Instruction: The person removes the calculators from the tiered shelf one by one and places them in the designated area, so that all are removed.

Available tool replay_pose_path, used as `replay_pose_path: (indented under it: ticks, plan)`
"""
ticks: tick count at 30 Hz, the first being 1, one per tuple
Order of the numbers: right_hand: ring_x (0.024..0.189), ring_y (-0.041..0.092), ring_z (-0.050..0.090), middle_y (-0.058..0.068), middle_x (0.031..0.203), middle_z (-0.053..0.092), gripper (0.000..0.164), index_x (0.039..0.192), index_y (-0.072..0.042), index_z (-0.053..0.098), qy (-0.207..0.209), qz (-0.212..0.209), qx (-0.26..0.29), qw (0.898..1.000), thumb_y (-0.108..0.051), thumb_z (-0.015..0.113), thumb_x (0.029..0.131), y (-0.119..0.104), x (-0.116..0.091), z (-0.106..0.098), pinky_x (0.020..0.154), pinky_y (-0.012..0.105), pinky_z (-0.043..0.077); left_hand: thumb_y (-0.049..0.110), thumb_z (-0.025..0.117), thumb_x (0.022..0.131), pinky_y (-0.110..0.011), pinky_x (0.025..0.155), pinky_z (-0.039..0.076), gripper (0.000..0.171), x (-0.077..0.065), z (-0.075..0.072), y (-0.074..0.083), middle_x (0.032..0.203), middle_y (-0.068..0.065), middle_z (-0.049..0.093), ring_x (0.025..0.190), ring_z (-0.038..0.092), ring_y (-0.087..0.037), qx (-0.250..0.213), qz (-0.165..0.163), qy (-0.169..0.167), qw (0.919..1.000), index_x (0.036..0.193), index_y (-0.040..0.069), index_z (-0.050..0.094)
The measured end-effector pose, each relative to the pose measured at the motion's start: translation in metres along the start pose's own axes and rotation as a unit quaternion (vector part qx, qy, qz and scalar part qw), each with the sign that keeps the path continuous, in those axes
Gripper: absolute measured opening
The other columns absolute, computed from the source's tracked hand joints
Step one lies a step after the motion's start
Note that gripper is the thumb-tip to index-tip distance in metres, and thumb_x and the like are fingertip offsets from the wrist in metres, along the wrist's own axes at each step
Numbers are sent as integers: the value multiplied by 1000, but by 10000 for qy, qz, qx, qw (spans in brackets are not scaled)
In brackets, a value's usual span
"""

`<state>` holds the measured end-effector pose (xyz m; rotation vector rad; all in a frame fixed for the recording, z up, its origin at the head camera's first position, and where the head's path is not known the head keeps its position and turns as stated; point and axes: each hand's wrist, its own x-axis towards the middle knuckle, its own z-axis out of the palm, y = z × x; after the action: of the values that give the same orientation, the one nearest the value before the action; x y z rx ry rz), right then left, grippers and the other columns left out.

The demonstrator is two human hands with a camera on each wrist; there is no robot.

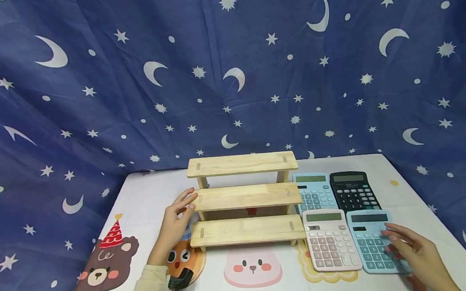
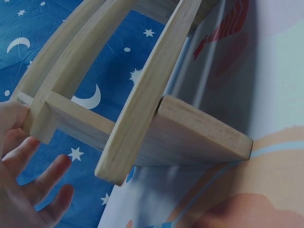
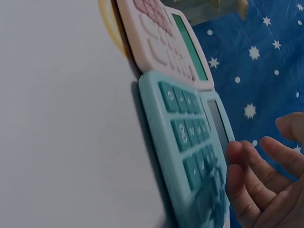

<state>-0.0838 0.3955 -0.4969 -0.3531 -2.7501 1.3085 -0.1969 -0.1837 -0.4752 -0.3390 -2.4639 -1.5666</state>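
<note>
A three-tier wooden stand (image 1: 248,231) occupies the middle of the table. My left hand (image 1: 176,222) is at its left side, fingertips touching the left end of the middle shelf (image 2: 40,123); the other fingers spread loosely in the left wrist view. Right of the stand lie a pink calculator (image 1: 331,239) and a blue calculator (image 1: 369,241), side by side. Over the blue one's right edge hovers my right hand (image 1: 417,250), its fingers loosely bent and holding nothing. Behind them are another light blue calculator (image 1: 316,196), partly hidden by the stand, and a black calculator (image 1: 354,193).
The table (image 1: 151,186) wears a white cloth printed with cartoon animals, including a brown bear (image 1: 104,269). A blue curtain (image 1: 199,112) with moons and stars hangs behind and at both sides. Something dark (image 1: 181,280) shows beside the left sleeve (image 1: 151,286).
</note>
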Motion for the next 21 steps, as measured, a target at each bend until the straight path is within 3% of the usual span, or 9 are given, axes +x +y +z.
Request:
replay_pose_path:
  ticks: [7, 13, 21]
  plan:
    - [77, 1, 67, -40, 101, 60, 51, 144, 7, 46, -28, -525, 258, 9983, -27, 52, 106, -10, 7, 10, 63, 23, 56, 19, 57, 104, -53, 103, 44, 37, -1, 0, 0, 155, -8, 50, 148, 41, -31, -20, -4, -13, 10000, 136, 3, 63]
    - [78, 3, 67, -39, 103, 61, 47, 143, 6, 48, -10, -740, 405, 9964, -23, 52, 107, -18, 11, 17, 64, 23, 55, 20, 57, 104, -43, 103, 45, 37, -1, 0, 0, 155, -8, 50, 148, 41, -29, -4, -35, -7, 10000, 136, 3, 63]
    - [78, 5, 68, -37, 105, 61, 44, 142, 8, 48, -39, -1084, 561, 9925, -19, 52, 107, -34, 18, 27, 64, 24, 56, 19, 57, 104, -54, 104, 44, 37, -1, 0, 2, 155, -8, 50, 148, 41, -31, -41, -2, 7, 10000, 136, 2, 63]
